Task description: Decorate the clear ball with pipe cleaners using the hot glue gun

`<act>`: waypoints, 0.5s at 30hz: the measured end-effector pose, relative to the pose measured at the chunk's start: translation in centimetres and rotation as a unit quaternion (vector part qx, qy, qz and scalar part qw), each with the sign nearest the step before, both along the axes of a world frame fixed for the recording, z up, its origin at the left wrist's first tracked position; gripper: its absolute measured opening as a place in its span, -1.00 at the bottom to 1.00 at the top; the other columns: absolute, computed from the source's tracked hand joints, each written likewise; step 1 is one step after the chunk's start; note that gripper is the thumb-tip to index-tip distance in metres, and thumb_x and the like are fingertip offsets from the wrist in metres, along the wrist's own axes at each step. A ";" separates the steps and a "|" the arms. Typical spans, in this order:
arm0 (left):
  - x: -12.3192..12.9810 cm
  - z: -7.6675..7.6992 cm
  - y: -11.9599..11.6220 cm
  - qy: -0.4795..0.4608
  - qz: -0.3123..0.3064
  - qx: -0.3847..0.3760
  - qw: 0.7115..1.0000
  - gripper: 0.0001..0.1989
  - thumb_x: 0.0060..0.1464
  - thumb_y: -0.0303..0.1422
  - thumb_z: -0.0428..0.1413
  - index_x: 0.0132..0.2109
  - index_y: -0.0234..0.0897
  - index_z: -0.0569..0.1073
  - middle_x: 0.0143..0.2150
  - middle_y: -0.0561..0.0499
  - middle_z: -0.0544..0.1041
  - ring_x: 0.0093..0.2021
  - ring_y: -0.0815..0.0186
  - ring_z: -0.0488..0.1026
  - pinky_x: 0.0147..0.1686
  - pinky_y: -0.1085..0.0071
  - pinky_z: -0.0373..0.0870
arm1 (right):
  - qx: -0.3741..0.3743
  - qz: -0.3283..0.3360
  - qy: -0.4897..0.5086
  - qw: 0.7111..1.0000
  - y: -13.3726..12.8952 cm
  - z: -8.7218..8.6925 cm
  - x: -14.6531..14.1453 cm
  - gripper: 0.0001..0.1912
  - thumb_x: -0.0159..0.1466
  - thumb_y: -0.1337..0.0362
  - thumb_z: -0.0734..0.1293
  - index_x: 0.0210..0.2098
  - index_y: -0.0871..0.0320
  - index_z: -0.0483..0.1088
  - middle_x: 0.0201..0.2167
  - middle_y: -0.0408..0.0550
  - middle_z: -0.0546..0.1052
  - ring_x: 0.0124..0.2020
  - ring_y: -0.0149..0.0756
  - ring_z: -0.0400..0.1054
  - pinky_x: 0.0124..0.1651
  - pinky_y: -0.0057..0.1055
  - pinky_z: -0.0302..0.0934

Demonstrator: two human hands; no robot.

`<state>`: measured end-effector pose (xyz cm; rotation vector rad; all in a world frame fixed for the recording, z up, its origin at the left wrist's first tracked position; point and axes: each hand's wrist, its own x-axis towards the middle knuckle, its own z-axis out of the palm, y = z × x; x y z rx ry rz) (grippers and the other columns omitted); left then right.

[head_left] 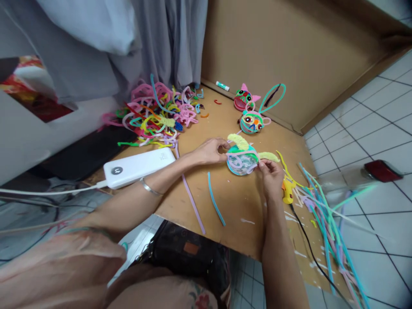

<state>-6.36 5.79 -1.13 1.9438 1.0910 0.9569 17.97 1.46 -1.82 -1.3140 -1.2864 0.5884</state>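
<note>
A round, clear ornament wound with green, blue and lilac pipe cleaner is held between my two hands above the brown board. Two fuzzy pale yellow pieces stick out of it, one at the top and one at the right. My left hand pinches its left edge with thumb and finger. At its right edge, my right hand has its fingertips closed on the rim. A lilac strip and a blue strip lie nearer to me.
Two finished-looking animal ornaments stand behind. A tangled pipe-cleaner heap lies back left, near a white power bank. Rightward are a yellow glue gun with a black cable and long pipe cleaners. A green-white tube lies at the back.
</note>
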 end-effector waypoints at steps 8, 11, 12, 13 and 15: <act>-0.6 0.0 0.8 -0.166 -0.083 -0.129 0.974 -0.70 -0.26 -0.39 0.22 -0.27 -0.30 0.41 -0.32 0.00 0.53 -0.32 0.34 0.45 -0.21 0.36 0.38 | 0.001 -0.030 0.021 0.999 0.1 -0.4 -0.4 -0.73 0.01 0.03 0.43 -0.48 0.11 0.43 -0.56 -0.14 0.51 -0.48 -0.30 0.36 -0.30 -0.32 0.29; -1.4 0.9 0.5 -0.176 -0.132 -0.156 0.963 -0.72 -0.23 -0.36 0.24 -0.28 -0.29 0.42 -0.36 0.05 0.52 -0.34 0.36 0.44 -0.23 0.38 0.36 | -0.005 -0.031 0.022 0.999 0.2 -0.5 -0.2 -0.72 0.00 0.03 0.43 -0.47 0.11 0.44 -0.55 -0.14 0.52 -0.48 -0.31 0.36 -0.32 -0.35 0.29; -1.7 1.1 0.4 -0.175 -0.136 -0.155 0.963 -0.72 -0.20 -0.33 0.25 -0.27 -0.29 0.44 -0.36 0.05 0.51 -0.34 0.36 0.43 -0.24 0.39 0.35 | -0.005 -0.031 0.021 0.999 0.2 -0.5 -0.1 -0.72 0.00 0.03 0.44 -0.47 0.11 0.44 -0.55 -0.15 0.53 -0.48 -0.31 0.36 -0.33 -0.36 0.28; -1.8 1.3 0.3 -0.173 -0.137 -0.153 0.963 -0.73 -0.17 -0.30 0.26 -0.27 -0.30 0.45 -0.36 0.05 0.51 -0.34 0.36 0.43 -0.25 0.39 0.35 | -0.004 -0.030 0.020 0.999 0.2 -0.5 -0.1 -0.72 0.00 0.03 0.44 -0.47 0.11 0.44 -0.55 -0.15 0.53 -0.48 -0.31 0.36 -0.33 -0.36 0.28; -2.0 1.5 0.2 -0.168 -0.135 -0.143 0.966 -0.72 -0.11 -0.23 0.27 -0.26 -0.31 0.49 -0.35 0.03 0.52 -0.32 0.35 0.44 -0.25 0.39 0.35 | -0.002 -0.027 0.024 0.999 0.2 -0.5 -0.1 -0.73 -0.01 0.04 0.44 -0.48 0.11 0.44 -0.55 -0.15 0.53 -0.48 -0.32 0.36 -0.33 -0.36 0.28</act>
